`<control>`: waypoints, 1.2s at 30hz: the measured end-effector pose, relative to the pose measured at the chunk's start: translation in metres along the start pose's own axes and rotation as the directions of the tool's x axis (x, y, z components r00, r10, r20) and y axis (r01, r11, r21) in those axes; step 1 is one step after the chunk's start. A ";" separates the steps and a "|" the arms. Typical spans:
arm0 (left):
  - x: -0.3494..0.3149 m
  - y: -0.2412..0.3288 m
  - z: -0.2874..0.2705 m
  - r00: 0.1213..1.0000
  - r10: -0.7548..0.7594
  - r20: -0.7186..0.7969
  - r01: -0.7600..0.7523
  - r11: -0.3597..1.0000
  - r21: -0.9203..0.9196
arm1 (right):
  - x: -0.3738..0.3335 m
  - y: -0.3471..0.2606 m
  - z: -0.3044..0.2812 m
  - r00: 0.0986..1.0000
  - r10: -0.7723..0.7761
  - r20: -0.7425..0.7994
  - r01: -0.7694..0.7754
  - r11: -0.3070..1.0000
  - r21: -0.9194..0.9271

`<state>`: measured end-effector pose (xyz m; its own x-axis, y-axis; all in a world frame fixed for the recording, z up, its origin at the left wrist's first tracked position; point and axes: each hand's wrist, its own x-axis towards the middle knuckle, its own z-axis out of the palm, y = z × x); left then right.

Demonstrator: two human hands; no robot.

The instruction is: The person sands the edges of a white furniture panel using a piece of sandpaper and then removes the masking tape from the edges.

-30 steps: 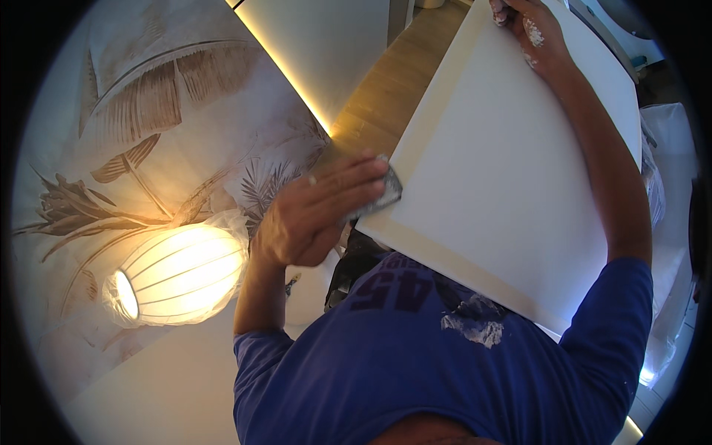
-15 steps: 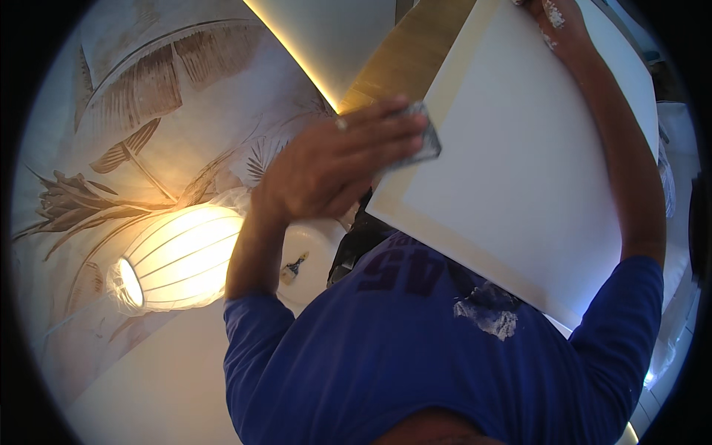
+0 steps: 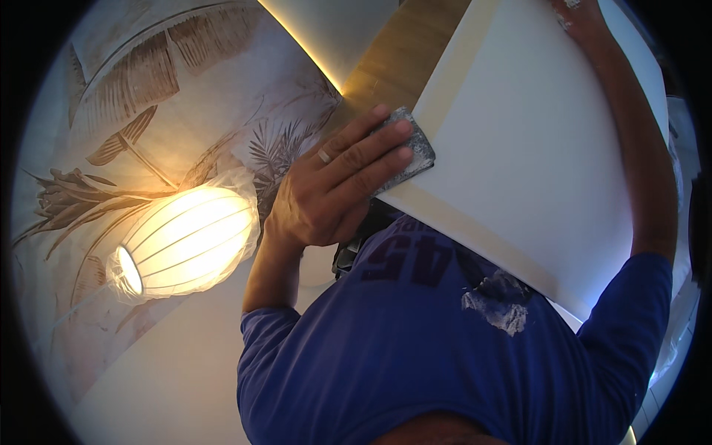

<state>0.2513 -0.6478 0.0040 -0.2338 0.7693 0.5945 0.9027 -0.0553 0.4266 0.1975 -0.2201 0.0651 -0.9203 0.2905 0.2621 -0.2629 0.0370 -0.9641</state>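
A dusty grey sanding pad [image 3: 421, 150] lies under the fingers of my left hand [image 3: 334, 174], which wears a ring. Those fingers are pressed together over the pad, at the near-left corner of a large white panel [image 3: 534, 148]. Pale yellowish bands run along the panel's edges. At the top right, my right hand [image 3: 582, 18], marked with white powder, reaches to the far part of the panel. The picture's edge cuts off its fingers, so their grip is hidden.
On the left a lit, ribbed lamp [image 3: 196, 241] wrapped in clear plastic stands out from a wall painted with brown leaves [image 3: 141, 67]. A brown wood-like surface [image 3: 400, 55] and a warm light strip [image 3: 311, 55] lie beyond the panel.
My left hand has come slightly lower with the pad, which now shows more of its face. The view has shifted a little, and my left forearm now hides the brush beside the lamp.
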 end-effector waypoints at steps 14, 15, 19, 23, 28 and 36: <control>-0.034 0.037 0.009 0.996 0.061 -0.060 -0.040 0.951 0.306 | 0.019 0.023 -0.022 0.997 0.070 0.020 -0.072 0.987 0.143; -0.029 0.037 0.013 0.994 0.108 0.009 -0.105 0.946 0.306 | 0.004 0.001 0.002 1.000 0.022 -0.001 -0.022 1.000 -0.013; 0.005 0.035 0.018 0.967 0.252 0.045 -0.251 0.968 -0.014 | 0.008 -0.005 -0.004 1.000 0.006 -0.021 -0.006 1.000 -0.004; 0.007 0.035 0.001 0.979 0.205 0.019 -0.204 0.978 -0.051 | 0.014 -0.004 -0.003 1.000 0.009 -0.019 -0.009 0.999 0.038; -0.015 0.023 -0.007 0.987 0.153 0.052 -0.161 0.959 0.233 | 0.017 0.005 -0.005 1.000 0.018 -0.002 -0.018 0.999 0.033; 0.002 0.029 0.001 0.963 0.246 0.114 -0.263 0.949 0.176 | 0.019 0.004 0.003 1.000 0.022 0.000 -0.022 0.999 0.026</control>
<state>0.2775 -0.6473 0.0174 0.0380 0.7996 0.5994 0.9814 -0.1427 0.1281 0.1778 -0.2171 0.0661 -0.9258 0.2910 0.2413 -0.2505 0.0058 -0.9681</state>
